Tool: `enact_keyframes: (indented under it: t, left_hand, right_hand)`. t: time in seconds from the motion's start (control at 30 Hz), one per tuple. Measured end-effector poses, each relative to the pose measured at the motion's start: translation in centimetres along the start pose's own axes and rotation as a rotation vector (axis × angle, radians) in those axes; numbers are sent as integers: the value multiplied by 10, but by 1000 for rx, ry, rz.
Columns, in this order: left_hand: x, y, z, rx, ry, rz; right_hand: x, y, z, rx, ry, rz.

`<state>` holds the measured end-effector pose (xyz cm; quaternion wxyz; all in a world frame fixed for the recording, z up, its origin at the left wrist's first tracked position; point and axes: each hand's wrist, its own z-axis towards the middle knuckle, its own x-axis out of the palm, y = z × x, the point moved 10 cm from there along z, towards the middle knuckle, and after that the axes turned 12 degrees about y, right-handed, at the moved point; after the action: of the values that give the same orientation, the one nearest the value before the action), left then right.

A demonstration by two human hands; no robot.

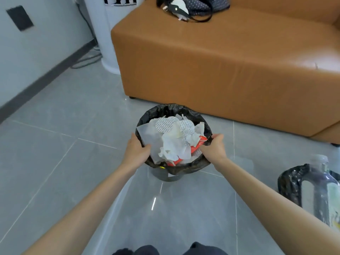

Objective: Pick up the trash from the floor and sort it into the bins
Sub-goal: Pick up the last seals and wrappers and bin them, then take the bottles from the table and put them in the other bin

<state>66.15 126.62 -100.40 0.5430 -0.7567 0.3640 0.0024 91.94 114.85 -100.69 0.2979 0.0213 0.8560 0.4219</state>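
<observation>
Left of the fingers, grey floor (60, 148), no litter visible on it. Then the left hand (137, 150), fingers (134, 139) curled round the near-left rim of the black-lined bin (171, 108), thumb hooked inside over the liner. Between the two sets of fingers, heaped to the brim: crumpled white paper (171, 142), round printed seals (163, 124), and a red wrapper (198, 145) just beside the right thumb. Next the right hand (214, 147), clamped likewise on the near-right rim. Cannot tell whether lifted or standing. Well apart to the right of the fingers, a second lined bin (289, 183) holding a clear bottle (321, 183). Beyond the fingers, an orange sofa (220, 61).

Judged a late step: picking-up apparently finished, paper bin gripped two-handed for shifting or settling. Next move calls for keeping the rim level and both grips even, so as not to tip the overfull paper out.
</observation>
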Motion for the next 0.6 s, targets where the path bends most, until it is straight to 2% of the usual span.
enact_keyframes:
  t: [0.13, 0.27, 0.47, 0.6]
  left_hand:
    - [9, -33, -11, -55, 94, 111]
    - [8, -90, -38, -148, 236, 191]
    - [-13, -234, -92, -89, 377, 206]
    - [-32, -345, -141, -50, 447, 246]
  right_hand:
    - [-35, 9, -25, 104, -111, -97]
    - [-62, 45, -61, 169, -32, -157]
    - [-138, 135, -137, 155, 65, -52]
    - [-204, 203, -205, 171, 68, 7]
